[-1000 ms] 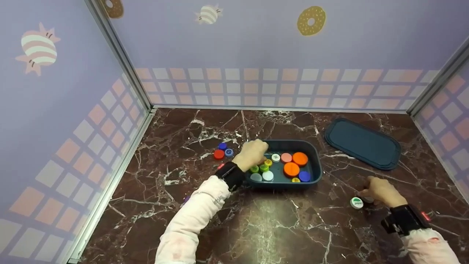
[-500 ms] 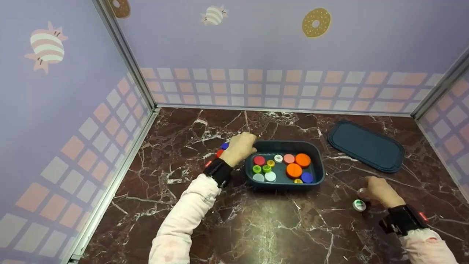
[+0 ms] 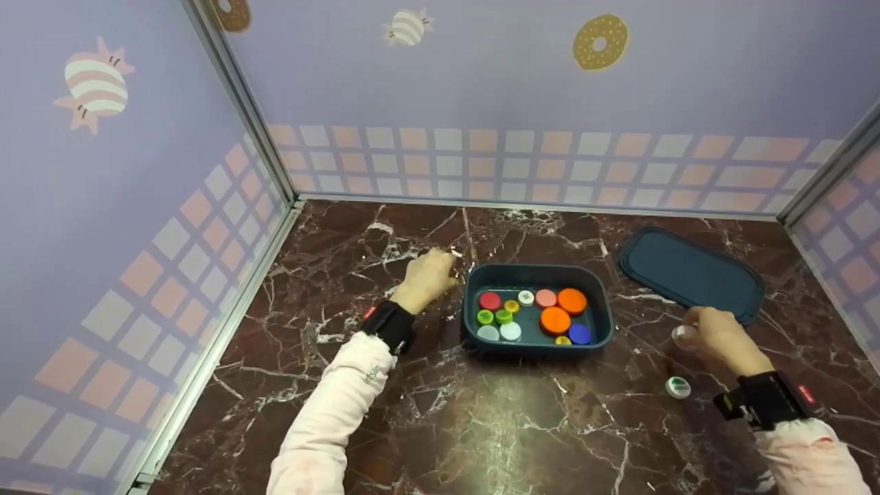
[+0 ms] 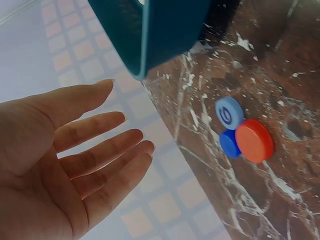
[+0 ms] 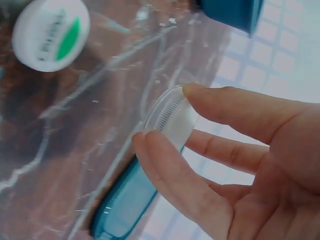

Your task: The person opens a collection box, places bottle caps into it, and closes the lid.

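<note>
My right hand [image 3: 725,338] pinches a whitish, see-through bottle cap [image 5: 175,115] with ridged sides between thumb and fingers, raised over the table. Below it lies a white bottle cap [image 3: 678,388] with a green mark. Left of the dark blue box [image 3: 540,348], my left hand [image 3: 425,280] hovers with relaxed fingers, holding nothing. The left wrist view has a red cap [image 4: 254,141], a blue cap [image 4: 230,143] and a light blue cap [image 4: 230,113] clustered on the table; in the head view that hand hides them. Inside the box sit several caps, including orange caps [image 3: 555,321].
The box's flat blue lid [image 3: 691,271] lies at the back right, near the right hand. Dark red marbled table [image 3: 522,426] surrounds the box. Patterned panels [image 3: 440,75] stand at the back and both sides.
My left hand has come out of the box and moved left, uncovering a dark red cap inside. My right hand has lifted the whitish cap up and away from the green-marked one.
</note>
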Tool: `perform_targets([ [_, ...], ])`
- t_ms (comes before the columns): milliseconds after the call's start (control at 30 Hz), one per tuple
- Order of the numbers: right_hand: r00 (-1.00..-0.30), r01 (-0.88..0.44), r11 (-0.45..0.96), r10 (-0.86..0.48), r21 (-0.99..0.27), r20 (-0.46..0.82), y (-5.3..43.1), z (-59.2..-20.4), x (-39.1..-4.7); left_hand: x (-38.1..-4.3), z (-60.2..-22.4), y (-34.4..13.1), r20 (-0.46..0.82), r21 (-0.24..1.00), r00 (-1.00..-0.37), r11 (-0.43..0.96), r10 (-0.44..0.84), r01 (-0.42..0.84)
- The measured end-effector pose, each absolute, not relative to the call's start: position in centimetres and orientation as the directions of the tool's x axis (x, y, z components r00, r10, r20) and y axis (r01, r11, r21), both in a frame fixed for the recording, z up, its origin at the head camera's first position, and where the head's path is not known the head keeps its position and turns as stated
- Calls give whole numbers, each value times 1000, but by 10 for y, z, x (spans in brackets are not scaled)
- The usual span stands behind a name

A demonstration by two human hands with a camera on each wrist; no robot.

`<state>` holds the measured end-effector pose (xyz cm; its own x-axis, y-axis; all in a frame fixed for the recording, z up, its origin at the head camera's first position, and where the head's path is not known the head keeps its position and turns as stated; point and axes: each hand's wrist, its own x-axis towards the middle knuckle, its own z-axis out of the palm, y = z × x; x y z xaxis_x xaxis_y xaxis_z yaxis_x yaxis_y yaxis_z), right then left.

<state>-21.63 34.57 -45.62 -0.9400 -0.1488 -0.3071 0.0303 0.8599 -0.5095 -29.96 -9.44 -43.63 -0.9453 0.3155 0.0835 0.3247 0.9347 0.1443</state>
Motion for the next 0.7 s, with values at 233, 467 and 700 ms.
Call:
perform_targets([
  [233, -978, -94, 876, -170, -474, -121, 328, -444, -220, -298, -445, -107, 14, 158, -965, 952, 264, 262],
  [467, -978, -168, 856, -208, -489, -28, 308, -433, -226, -293, -456, -119, 14, 158, -967, 954, 256, 255],
  [700, -960, -270, 832, -270, -484, 72, 286, -425, -235, -289, -464, -132, -7, 178, -974, 959, 227, 222],
])
